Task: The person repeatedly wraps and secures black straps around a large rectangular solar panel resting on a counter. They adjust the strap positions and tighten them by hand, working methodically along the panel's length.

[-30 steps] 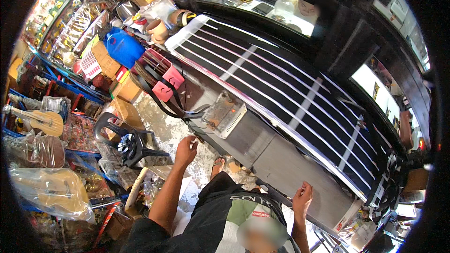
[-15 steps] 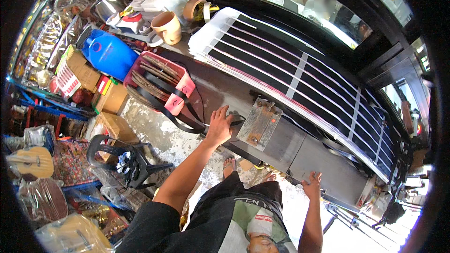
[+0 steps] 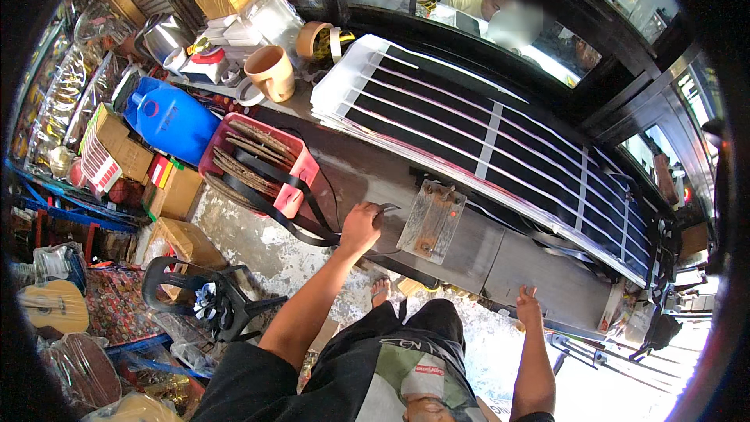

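My left hand is closed around a black strap, and a short tip of it pokes out past my fingers. The strap runs back to a pink bin, which holds coiled brown strips and loops of black strap. Just right of that hand, a worn metal plate with bolts and a red spot is fixed to the dark bench. My right hand is by the bench's near edge, its fingers partly extended and seemingly holding nothing.
A stack of white-edged sheets with black strips covers the bench's back. A blue jug stands beyond the bin; a tan mug-like cup sits near rolls of tape. At left are a black plastic chair and a wrapped guitar-like instrument.
My left hand has gone from spread fingers to a closed grip on the strap, moving slightly down from the plate. My right hand's fingers have drawn closer together. The view has shifted a little.
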`<action>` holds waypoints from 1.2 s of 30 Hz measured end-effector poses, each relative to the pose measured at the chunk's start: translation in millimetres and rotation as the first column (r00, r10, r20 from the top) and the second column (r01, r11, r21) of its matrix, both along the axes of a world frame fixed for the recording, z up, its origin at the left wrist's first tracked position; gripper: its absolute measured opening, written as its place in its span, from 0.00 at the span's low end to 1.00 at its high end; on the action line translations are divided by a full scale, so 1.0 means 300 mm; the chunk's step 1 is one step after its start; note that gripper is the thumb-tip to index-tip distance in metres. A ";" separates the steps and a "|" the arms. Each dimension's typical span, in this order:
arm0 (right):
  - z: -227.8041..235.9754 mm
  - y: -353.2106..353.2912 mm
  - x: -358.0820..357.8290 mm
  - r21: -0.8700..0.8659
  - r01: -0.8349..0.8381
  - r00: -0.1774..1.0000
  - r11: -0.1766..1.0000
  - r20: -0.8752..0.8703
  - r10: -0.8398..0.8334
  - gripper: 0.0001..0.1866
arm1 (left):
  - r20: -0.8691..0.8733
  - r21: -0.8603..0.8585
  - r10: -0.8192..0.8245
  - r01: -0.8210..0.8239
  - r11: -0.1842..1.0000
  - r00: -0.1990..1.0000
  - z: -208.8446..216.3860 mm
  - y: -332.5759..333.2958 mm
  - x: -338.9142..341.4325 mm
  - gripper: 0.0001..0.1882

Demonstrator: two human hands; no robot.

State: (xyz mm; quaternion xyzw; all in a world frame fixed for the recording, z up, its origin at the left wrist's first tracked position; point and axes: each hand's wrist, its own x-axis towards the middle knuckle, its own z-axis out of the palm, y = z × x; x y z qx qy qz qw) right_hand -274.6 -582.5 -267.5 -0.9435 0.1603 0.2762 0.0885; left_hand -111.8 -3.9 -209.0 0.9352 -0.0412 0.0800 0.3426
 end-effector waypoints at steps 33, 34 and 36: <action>1.164 1.281 0.015 0.256 -0.691 0.452 0.676 0.883 0.128 0.17 | 0.542 -0.154 -0.231 0.365 0.918 0.808 0.703 0.017 -0.490 0.21; 1.167 1.277 0.009 0.259 -0.673 0.481 0.693 0.865 0.144 0.14 | 0.546 -0.157 -0.227 0.365 0.918 0.806 0.703 0.019 -0.494 0.21; 1.169 1.265 0.005 0.247 -0.693 0.493 0.677 0.848 0.195 0.14 | 0.513 -0.190 -0.217 0.357 0.915 0.831 0.710 0.024 -0.517 0.22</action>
